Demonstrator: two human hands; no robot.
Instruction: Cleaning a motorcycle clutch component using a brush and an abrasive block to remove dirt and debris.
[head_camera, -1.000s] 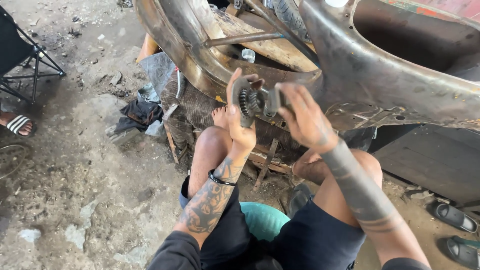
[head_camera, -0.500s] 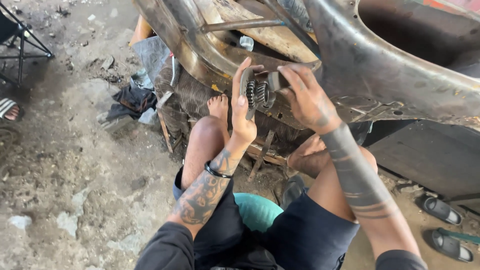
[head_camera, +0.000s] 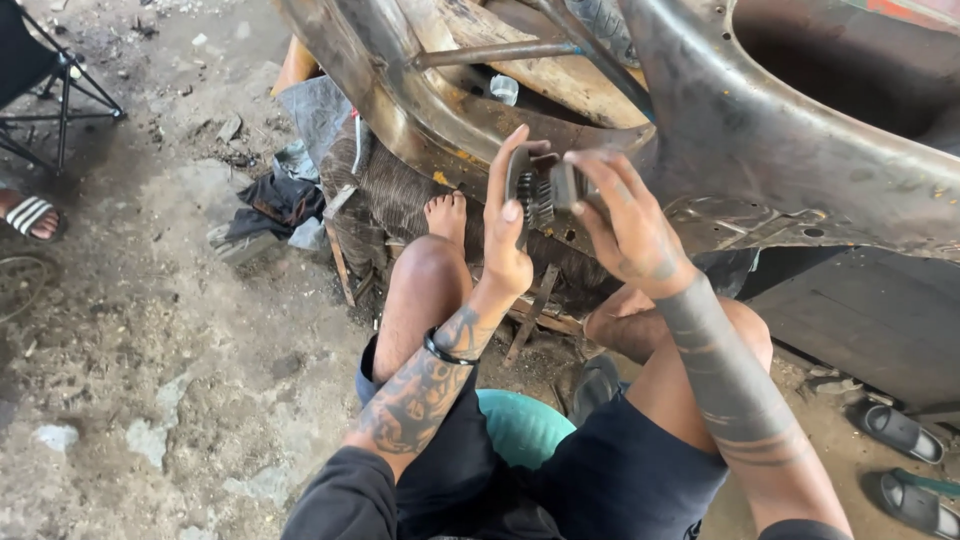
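Observation:
My left hand (head_camera: 505, 235) and my right hand (head_camera: 625, 215) both hold a small dark metal part with a toothed gear (head_camera: 540, 192), raised in front of me. The left fingers run up its left side; the right fingers wrap its right end. I sit on a teal stool (head_camera: 520, 425) with knees up, one bare foot (head_camera: 446, 215) on a low wooden frame. Right behind the part is a large rusty curved metal shell (head_camera: 760, 140).
Dark rags (head_camera: 275, 205) lie on the dirty concrete floor at left. Another person's sandalled foot (head_camera: 28, 215) and a folding chair frame (head_camera: 60, 85) are at the far left. Black sandals (head_camera: 900, 430) lie at the lower right.
The view has shifted and closed in. Both hands keep hold of the geared part, held slightly lower and more central, the right fingers now further over its top.

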